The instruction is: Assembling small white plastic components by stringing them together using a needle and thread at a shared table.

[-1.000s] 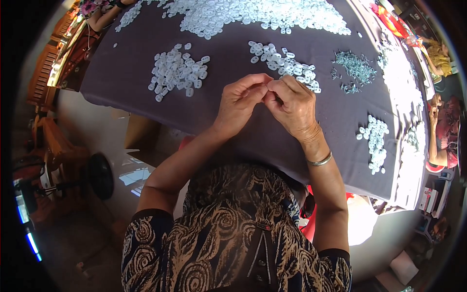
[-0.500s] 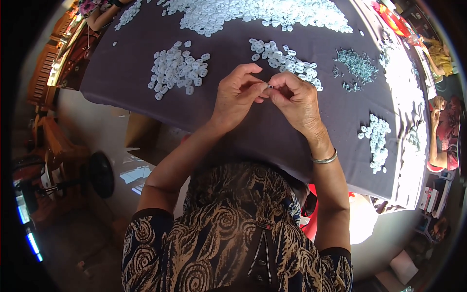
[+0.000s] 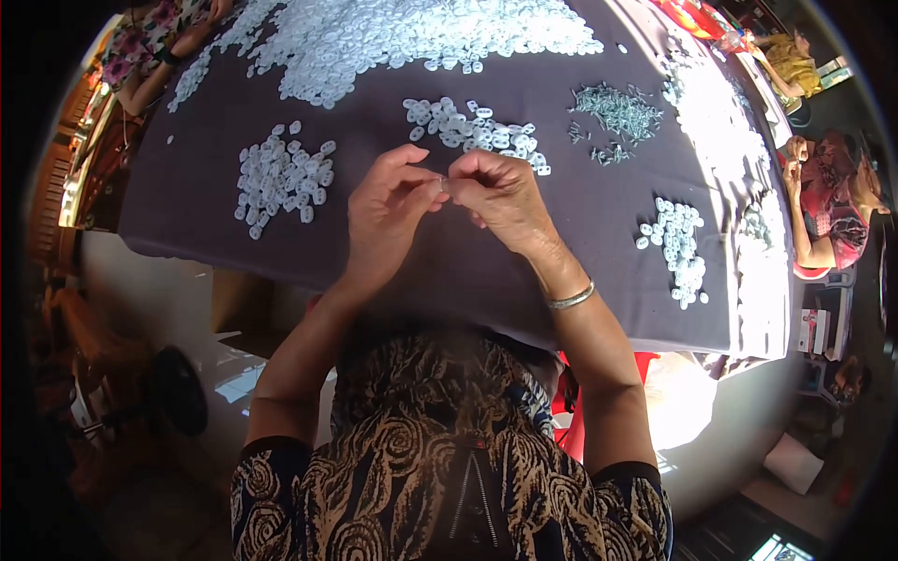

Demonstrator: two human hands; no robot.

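Thumb and fingers of my left hand [image 3: 382, 210] pinch together at the tips, against those of my right hand [image 3: 500, 201]. Between the two pinches is a tiny pale piece [image 3: 443, 185], too small to name and mostly covered by fingers. Both hands hover above the dark tablecloth, just on my side of a cluster of small white oval pieces with holes [image 3: 486, 131]. Left of my left hand lies a second heap of the same white pieces [image 3: 283, 179]. Beyond my right hand is a pile of small grey-green metal pieces, apparently screws [image 3: 617, 110].
A broad spread of white pieces [image 3: 374, 42] covers the far side of the table. Another small group [image 3: 680, 248] sits at the right, near a sunlit strip. Other people sit at the far left [image 3: 140, 56] and right [image 3: 828, 206]. A black fan [image 3: 178, 391] stands lower left.
The view has turned, so the table and its heaps appear farther left. My hands stay together at the fingertips, the tiny piece still between them.
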